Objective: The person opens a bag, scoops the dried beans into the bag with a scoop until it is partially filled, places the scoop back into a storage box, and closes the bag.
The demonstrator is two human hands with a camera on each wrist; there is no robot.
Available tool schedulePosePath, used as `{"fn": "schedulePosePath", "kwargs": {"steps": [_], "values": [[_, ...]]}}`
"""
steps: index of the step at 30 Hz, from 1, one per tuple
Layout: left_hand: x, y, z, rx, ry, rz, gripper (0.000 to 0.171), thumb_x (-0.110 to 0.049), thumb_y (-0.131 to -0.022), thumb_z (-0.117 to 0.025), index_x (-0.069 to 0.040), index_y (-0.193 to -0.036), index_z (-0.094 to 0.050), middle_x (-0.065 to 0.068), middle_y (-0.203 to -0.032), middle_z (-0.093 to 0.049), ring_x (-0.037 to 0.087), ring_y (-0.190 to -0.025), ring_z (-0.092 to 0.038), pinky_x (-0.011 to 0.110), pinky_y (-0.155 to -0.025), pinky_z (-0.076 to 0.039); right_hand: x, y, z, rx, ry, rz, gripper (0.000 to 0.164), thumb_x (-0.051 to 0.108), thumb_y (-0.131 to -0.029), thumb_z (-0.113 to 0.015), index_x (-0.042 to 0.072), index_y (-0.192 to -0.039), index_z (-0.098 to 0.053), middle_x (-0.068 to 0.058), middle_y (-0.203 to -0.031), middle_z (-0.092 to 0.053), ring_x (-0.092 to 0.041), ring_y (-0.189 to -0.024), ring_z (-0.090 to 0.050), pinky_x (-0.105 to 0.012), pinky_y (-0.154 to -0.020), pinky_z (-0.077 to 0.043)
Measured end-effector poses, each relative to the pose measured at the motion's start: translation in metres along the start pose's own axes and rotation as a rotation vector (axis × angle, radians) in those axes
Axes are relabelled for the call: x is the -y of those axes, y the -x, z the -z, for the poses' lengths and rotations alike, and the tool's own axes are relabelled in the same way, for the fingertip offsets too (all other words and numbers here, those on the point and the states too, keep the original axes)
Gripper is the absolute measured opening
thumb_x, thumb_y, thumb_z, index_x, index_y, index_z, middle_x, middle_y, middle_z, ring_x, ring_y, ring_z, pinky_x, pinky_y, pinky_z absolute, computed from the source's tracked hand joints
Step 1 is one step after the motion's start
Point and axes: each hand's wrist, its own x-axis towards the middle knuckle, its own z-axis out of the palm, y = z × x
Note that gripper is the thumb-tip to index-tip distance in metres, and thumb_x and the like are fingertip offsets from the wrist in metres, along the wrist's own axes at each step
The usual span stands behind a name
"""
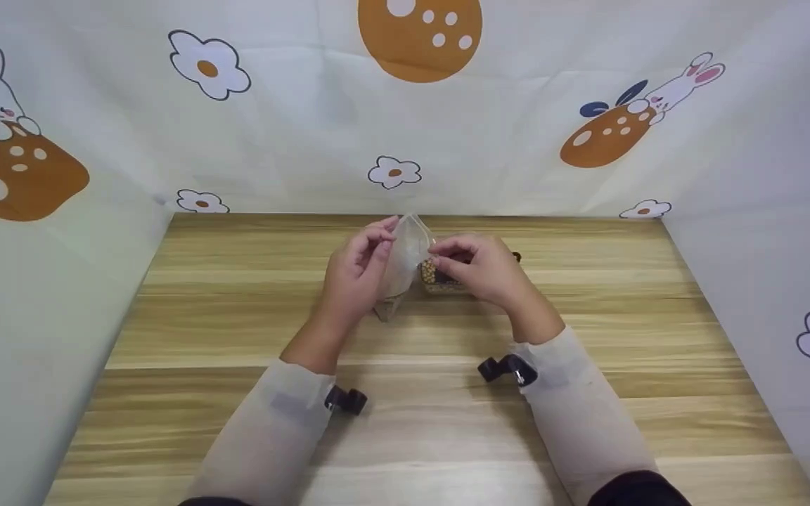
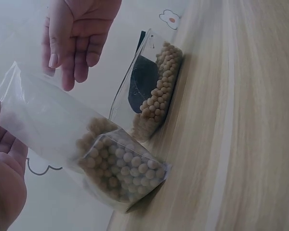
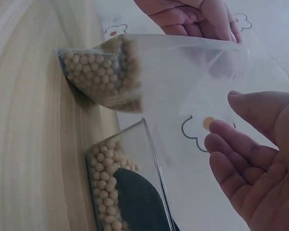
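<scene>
A clear plastic bag (image 1: 405, 260) stands on the table with pale round beans (image 3: 94, 70) in its bottom and a slack top. My left hand (image 1: 359, 263) pinches the bag's upper edge between thumb and fingers. On the bag's other side is my right hand (image 1: 486, 270), its fingers loosely bent close by the mouth. A gap shows between its thumb (image 3: 260, 108) and fingers in the right wrist view. Just right of the bag, partly under my right hand, sits a clear box (image 2: 123, 96) of the same beans, with a black scoop (image 3: 139, 202) in it.
The wood-grain table (image 1: 419, 422) ends at a pale printed curtain (image 1: 292, 140) behind the bag, and more curtain hangs at both sides. Small black cameras (image 1: 349, 400) are strapped to both wrists over light sleeves (image 1: 264, 429).
</scene>
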Motion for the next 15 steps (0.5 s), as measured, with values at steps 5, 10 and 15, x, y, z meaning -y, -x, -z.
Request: {"fn": "schedulePosePath", "kwargs": {"steps": [5,10,15], "values": [[-0.001,0.001,0.003,-0.018,-0.009,-0.006,0.019,-0.013,-0.11,-0.059,0.004,-0.115,-0.067,0.008,-0.149,-0.068,0.021,-0.144,-0.061,0.028,-0.123,-0.048,0.008,-0.002,-0.008,-0.058,0.005,-0.001,0.01,0.02,-0.099,-0.078,0.017,-0.107,-0.083,-0.002,-0.11,-0.081,-0.017,-0.098,-0.072,-0.033,-0.089,-0.06],[-0.003,0.002,0.009,-0.039,-0.014,0.017,0.021,-0.015,-0.11,-0.06,0.004,-0.116,-0.067,0.006,-0.15,-0.067,0.02,-0.144,-0.061,0.027,-0.123,-0.047,0.017,-0.005,-0.018,-0.095,-0.035,0.021,0.009,0.019,-0.101,-0.076,0.014,-0.106,-0.081,-0.004,-0.113,-0.08,-0.019,-0.095,-0.071,-0.03,-0.085,-0.059],[-0.007,0.003,0.017,-0.064,-0.03,0.051,0.022,-0.018,-0.111,-0.059,0.002,-0.117,-0.067,0.003,-0.151,-0.066,0.02,-0.145,-0.059,0.028,-0.124,-0.047,0.027,-0.009,-0.028,-0.112,-0.06,0.02,0.009,0.02,-0.102,-0.075,0.014,-0.107,-0.08,-0.001,-0.126,-0.079,-0.018,-0.102,-0.074,-0.031,-0.09,-0.063]]}}
